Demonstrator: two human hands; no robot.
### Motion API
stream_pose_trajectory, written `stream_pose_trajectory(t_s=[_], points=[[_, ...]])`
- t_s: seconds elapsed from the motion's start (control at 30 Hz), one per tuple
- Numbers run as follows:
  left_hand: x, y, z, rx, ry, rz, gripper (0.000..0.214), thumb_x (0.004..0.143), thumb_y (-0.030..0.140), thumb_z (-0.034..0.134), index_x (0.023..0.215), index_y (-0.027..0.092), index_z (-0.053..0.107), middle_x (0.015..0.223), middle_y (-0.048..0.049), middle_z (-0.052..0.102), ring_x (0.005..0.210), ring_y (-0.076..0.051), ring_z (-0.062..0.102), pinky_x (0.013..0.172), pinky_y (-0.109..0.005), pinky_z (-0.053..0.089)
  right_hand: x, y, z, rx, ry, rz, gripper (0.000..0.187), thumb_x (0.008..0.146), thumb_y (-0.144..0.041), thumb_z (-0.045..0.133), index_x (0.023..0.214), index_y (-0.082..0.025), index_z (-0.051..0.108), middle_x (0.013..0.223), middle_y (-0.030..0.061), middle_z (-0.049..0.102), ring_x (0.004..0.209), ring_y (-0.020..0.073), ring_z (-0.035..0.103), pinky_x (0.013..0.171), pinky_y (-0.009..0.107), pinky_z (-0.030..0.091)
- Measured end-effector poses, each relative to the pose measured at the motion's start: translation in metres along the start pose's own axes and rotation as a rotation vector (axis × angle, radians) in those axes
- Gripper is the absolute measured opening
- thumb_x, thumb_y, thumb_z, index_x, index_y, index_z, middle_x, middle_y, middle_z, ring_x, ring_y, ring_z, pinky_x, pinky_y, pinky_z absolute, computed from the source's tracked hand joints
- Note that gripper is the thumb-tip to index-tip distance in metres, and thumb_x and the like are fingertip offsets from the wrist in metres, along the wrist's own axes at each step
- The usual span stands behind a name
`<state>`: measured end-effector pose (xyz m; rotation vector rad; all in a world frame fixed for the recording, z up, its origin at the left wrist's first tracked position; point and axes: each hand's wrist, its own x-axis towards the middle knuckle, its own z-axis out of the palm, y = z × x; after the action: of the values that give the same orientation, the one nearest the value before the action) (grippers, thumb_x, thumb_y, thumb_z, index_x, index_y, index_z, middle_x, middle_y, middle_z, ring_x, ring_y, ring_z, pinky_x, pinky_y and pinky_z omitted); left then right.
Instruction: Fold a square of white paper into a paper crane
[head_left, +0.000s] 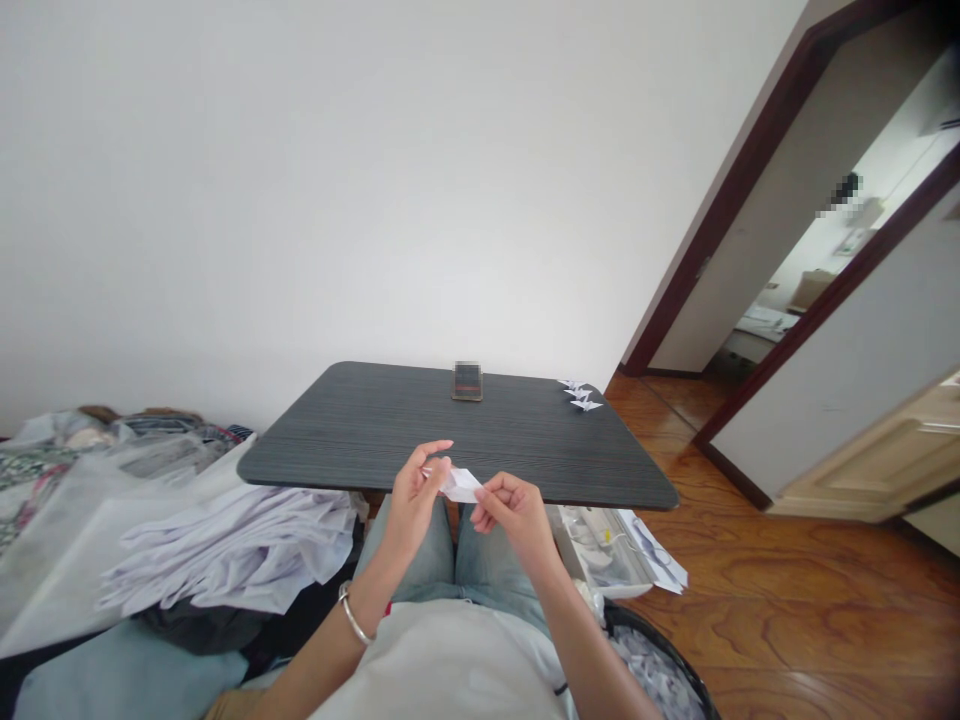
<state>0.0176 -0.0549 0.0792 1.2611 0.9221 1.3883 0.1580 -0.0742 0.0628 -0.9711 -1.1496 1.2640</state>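
Observation:
My left hand (pixel 416 495) and my right hand (pixel 514 510) meet above my lap, just at the near edge of a dark wood-grain table (pixel 375 430). Between them is a small piece of folded white paper (pixel 461 485). The left thumb and fingers pinch its left end, and the right hand's curled fingers pinch its right end. A silver bangle (pixel 354 617) sits on my left wrist.
A phone (pixel 466 381) lies at the table's far edge. Several small folded white paper figures (pixel 580 395) sit at its far right corner. Piled white sheets and fabric (pixel 225 545) lie to the left. A dark bin with paper scraps (pixel 664 665) stands at lower right, an open doorway (pixel 810 270) beyond.

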Motion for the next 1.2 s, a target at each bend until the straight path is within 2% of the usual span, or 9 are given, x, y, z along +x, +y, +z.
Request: stream_pose_trajectory(t_s=[0.1,0.23,0.37,0.5,0.63,0.77,0.87,0.97,1.2], points=[[0.003,0.001,-0.002,0.034,-0.021,0.014,0.041,0.070,0.029,0.067,0.105,0.015,0.052,0.060,0.0047,0.055,0.057,-0.011,0.051,0.058,-0.021,0.039,0.001,-0.001,-0.002,0.054,0.018,0.009,0.030,0.069,-0.042,0.070,0.062,-0.016,0.057,0.052,0.0005,0.066,0.041,0.0094,0.057,0.043,0.019,0.046],[0.006,0.000,-0.006,0.052,0.021,0.025,0.037,0.070,0.027,0.068,0.102,0.015,0.054,0.058,0.0058,0.054,0.056,-0.010,0.051,0.057,-0.020,0.038,0.001,-0.003,-0.003,0.188,0.034,0.017,0.034,0.076,-0.049,0.061,0.068,-0.016,0.059,0.055,0.0023,0.068,0.044,0.0105,0.060,0.044,0.019,0.048],[0.005,-0.001,-0.007,0.047,0.018,0.015,0.034,0.070,0.026,0.068,0.100,0.016,0.057,0.058,0.0051,0.056,0.057,-0.011,0.054,0.059,-0.022,0.041,0.001,-0.003,-0.003,0.177,-0.002,0.019,0.026,0.072,-0.041,0.068,0.072,-0.016,0.060,0.058,0.0017,0.069,0.046,0.0102,0.060,0.045,0.018,0.048],[0.005,-0.004,-0.009,0.114,-0.006,0.053,0.023,0.071,0.026,0.067,0.091,0.016,0.063,0.079,-0.0033,0.067,0.077,-0.017,0.062,0.072,-0.026,0.046,0.001,-0.001,-0.003,0.117,0.039,-0.045,0.022,0.070,-0.036,0.071,0.070,-0.016,0.063,0.062,0.0021,0.070,0.052,0.0118,0.063,0.050,0.020,0.051],[0.007,-0.007,-0.014,0.232,0.014,0.214,0.021,0.068,0.022,0.070,0.088,0.018,0.067,0.106,-0.0071,0.061,0.100,-0.020,0.056,0.081,-0.027,0.045,0.002,0.001,-0.006,0.103,0.109,-0.127,0.016,0.069,-0.031,0.073,0.073,-0.018,0.067,0.068,0.0026,0.072,0.063,0.0138,0.066,0.056,0.022,0.052],[0.007,-0.006,-0.017,0.261,0.052,0.241,0.031,0.064,0.021,0.073,0.095,0.021,0.067,0.095,-0.0036,0.058,0.081,-0.015,0.057,0.067,-0.022,0.046,0.004,0.004,-0.008,0.070,0.165,-0.197,0.013,0.067,-0.029,0.074,0.072,-0.019,0.067,0.064,0.0006,0.070,0.063,0.0156,0.066,0.058,0.025,0.052],[0.006,-0.003,-0.016,0.218,-0.023,0.201,0.029,0.064,0.020,0.073,0.093,0.021,0.069,0.086,-0.0024,0.059,0.069,-0.012,0.057,0.062,-0.022,0.046,0.003,0.005,-0.008,0.009,0.172,-0.237,0.010,0.069,-0.026,0.073,0.074,-0.019,0.067,0.064,0.0001,0.068,0.061,0.0149,0.064,0.058,0.026,0.051],[0.005,-0.002,-0.014,0.169,-0.108,0.153,0.016,0.064,0.018,0.072,0.081,0.018,0.071,0.078,-0.0026,0.062,0.067,-0.013,0.060,0.064,-0.023,0.048,0.000,0.004,-0.009,-0.080,0.153,-0.267,0.007,0.070,-0.023,0.071,0.075,-0.019,0.068,0.065,0.0001,0.067,0.060,0.0138,0.061,0.059,0.026,0.049],[0.004,-0.001,-0.009,0.100,-0.089,0.181,0.003,0.064,0.016,0.071,0.066,0.017,0.071,0.068,-0.0024,0.064,0.067,-0.015,0.060,0.063,-0.024,0.048,-0.002,0.002,-0.007,-0.066,0.120,-0.286,0.007,0.069,-0.021,0.072,0.073,-0.020,0.067,0.061,-0.0016,0.065,0.056,0.0122,0.059,0.056,0.023,0.047]])
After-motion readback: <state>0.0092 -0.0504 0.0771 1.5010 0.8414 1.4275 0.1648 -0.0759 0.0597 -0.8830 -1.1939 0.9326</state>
